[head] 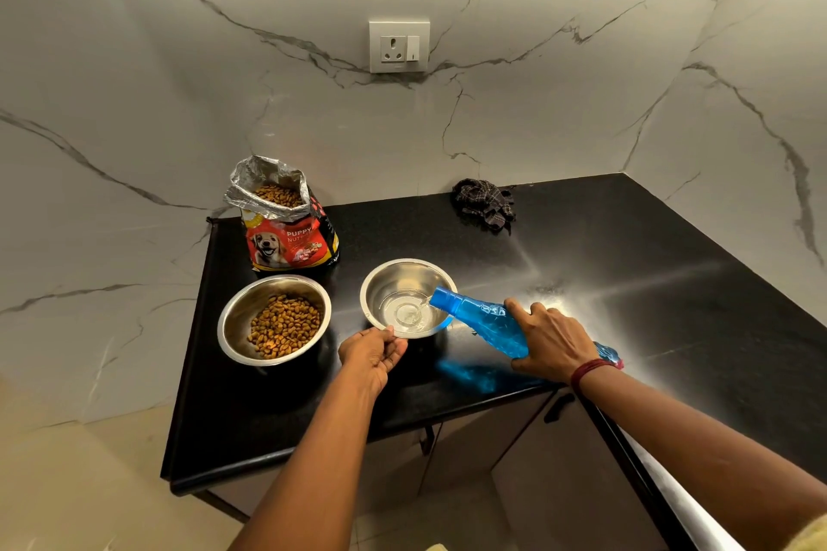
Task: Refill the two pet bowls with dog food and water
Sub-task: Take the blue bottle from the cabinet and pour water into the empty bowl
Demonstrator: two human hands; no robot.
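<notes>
Setting: a black stone counter [604, 246] is seen from above, set into a corner of white marbled wall.
Water bowl: a steel bowl [402, 273] is placed near the front middle of the counter; a shallow pool of clear water [405, 313] is held in its bottom.
Left hand: the left hand [373, 356] is clamped on the near rim of the water bowl, with the thumb laid on top of the rim and the fingers curled beneath.
Blue bottle: a blue plastic bottle [483, 318] is tilted down to the left, and its open mouth is held just over the right rim of the water bowl; a thin stream of water is seen at the mouth.
Right hand: the right hand [552, 338] is wrapped around the body of the blue bottle; a red thread band [590, 369] is worn on the wrist.
Food bowl: a second steel bowl [250, 304] is set just left of the water bowl, apart from it, and is partly filled with brown kibble [286, 324].
Dog food bag: a red bag [286, 242] is stood upright behind the food bowl, with its foil top opened and kibble shown inside.
Cloth: a dark checked cloth [485, 204] is bunched at the back of the counter, by the wall.
Wall: a white socket plate [399, 46] is mounted above the counter.
</notes>
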